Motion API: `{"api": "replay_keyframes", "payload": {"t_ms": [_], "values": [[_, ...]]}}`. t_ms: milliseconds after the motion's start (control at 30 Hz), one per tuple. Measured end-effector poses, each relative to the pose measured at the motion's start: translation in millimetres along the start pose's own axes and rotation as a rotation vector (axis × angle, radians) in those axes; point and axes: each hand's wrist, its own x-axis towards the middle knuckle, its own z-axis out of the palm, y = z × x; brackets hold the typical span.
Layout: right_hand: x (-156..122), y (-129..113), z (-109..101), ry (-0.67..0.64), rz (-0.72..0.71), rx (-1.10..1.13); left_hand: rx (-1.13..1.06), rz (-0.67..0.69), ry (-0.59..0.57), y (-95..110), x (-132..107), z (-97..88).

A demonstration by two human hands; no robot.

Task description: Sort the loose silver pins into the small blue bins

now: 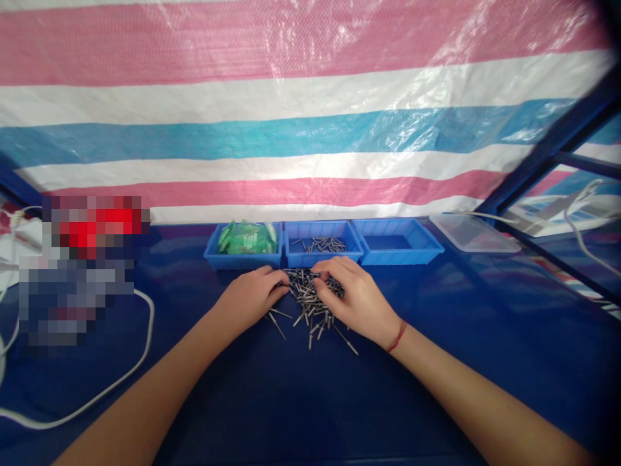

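A loose pile of pop rivets (310,299) lies on the dark blue table, with several strays spread toward me. My left hand (255,292) curls at the pile's left edge, thumb and fingers drawn close together; what is between them is mostly hidden. Over the right side of the pile, my right hand (356,294) has its thumb and fingertips pinched around a small dark piece that looks like a rivet. Just behind my hands stands the middle blue bin (320,232), with more rivets on its floor.
The left blue bin (242,261) holds green-and-clear plastic packets (249,238). Right of the middle one sits another blue bin (398,241), beside a clear plastic lid (473,233). A white cable (149,330) loops across the left side. Striped sheeting (310,136) hangs behind.
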Motion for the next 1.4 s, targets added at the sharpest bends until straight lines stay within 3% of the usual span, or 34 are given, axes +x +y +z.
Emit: {"api": "replay_keyframes", "payload": {"t_ms": [233, 400, 567, 900, 1133, 1400], "values": [[-0.6, -0.6, 2.0, -0.014, 0.011, 0.017, 0.024, -0.015, 0.042, 6.2, 0.7, 8.2], [-1.7, -1.5, 5.0, -0.019, 0.006, 0.018, -0.021, 0.075, 0.224, 6.7, 2.9, 15.1], [-2.6, -2.7, 6.0, -0.011, 0.006, 0.031, -0.157, 0.162, 0.353, 15.5, 2.7, 9.8], [-2.1, -4.1, 4.9, -0.022, -0.004, 0.101, -0.430, 0.117, 0.327, 26.1, 0.3, 14.6], [-1.2, -4.9, 4.7, 0.014, -0.011, 0.188, -0.625, 0.012, 0.352, 28.2, 0.5, 19.7], [-0.2, -5.2, 0.6, 0.049, 0.013, 0.153, -0.494, 0.083, 0.353, 32.2, -0.5, 17.0]]}}
